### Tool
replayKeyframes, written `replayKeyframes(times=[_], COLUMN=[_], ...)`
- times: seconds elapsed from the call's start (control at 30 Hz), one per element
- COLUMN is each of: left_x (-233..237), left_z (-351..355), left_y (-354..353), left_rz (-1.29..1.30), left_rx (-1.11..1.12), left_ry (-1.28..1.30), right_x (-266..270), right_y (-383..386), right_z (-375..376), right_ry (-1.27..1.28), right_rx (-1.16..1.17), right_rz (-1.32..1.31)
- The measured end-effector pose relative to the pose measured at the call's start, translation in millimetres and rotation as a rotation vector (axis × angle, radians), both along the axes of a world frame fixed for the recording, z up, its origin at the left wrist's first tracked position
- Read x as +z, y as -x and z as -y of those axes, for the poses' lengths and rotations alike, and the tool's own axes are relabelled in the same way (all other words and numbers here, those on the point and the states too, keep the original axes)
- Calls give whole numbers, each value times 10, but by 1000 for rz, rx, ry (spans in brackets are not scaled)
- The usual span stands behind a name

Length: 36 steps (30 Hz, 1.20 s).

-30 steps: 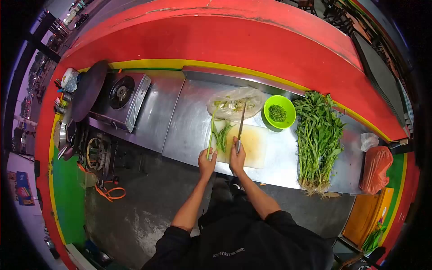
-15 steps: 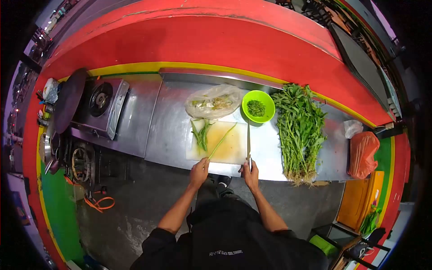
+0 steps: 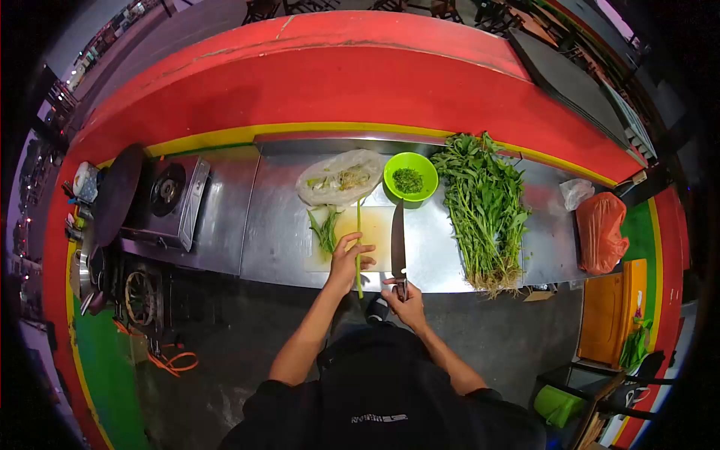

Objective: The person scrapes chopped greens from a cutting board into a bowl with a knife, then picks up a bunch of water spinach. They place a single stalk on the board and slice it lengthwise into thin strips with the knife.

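There are two hands, one knife, one cutting board, one green bowl.

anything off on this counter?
No obvious spill or damage. One mild oddity: roots of the leafy bundle seem to poke past the front edge of the counter, so they could snag. Knife in the right hand looks normal.

Cutting board: on the counter
Leaves: on the cutting board's left side
Stalk: over the cutting board, in left hand
Knife: at the cutting board's right edge, in right hand
Plastic bag: just behind the cutting board
Bowl: behind the cutting board, rightward; chopped greens inside
Leafy bunch: right of the cutting board
Stove: left of the cutting board, well apart
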<state>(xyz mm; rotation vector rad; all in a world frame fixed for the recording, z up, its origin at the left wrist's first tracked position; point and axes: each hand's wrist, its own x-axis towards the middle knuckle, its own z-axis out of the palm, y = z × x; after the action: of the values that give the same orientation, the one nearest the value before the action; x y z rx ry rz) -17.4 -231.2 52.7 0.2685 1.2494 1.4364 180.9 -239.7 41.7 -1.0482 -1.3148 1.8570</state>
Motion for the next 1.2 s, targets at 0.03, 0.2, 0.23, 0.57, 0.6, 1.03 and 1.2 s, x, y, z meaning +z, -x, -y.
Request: replayKeyframes(times=[0.03,0.2,0.23,0.57,0.6,1.03,1.2], left_x=[32,131,152,119,162,773,928], left_z=[-105,-397,-403,-130,-49,-9,24], left_y=[-37,-229,-256,-154,-185,-213,-94], left_rz=[10,-23,-23,-177,-607,-1042,-938], left_rx=[18,4,-2,-241,-218,-175,-136], left_ry=[-11,-69,-76,-95,-128,-707,-654], right_x=[105,342,372,654,690,1188,1292], right_y=[3,125,155,239,238,150,-220], right_z=[-8,-105,-128,-420,-446,-257,103], right_ry=[-65,-349,-356,-533,-543,-440,-357], right_rx=[32,-41,-47,-213,-218,-215,-134], right_rz=[-39,-111,-111,-89,-94,-63,0])
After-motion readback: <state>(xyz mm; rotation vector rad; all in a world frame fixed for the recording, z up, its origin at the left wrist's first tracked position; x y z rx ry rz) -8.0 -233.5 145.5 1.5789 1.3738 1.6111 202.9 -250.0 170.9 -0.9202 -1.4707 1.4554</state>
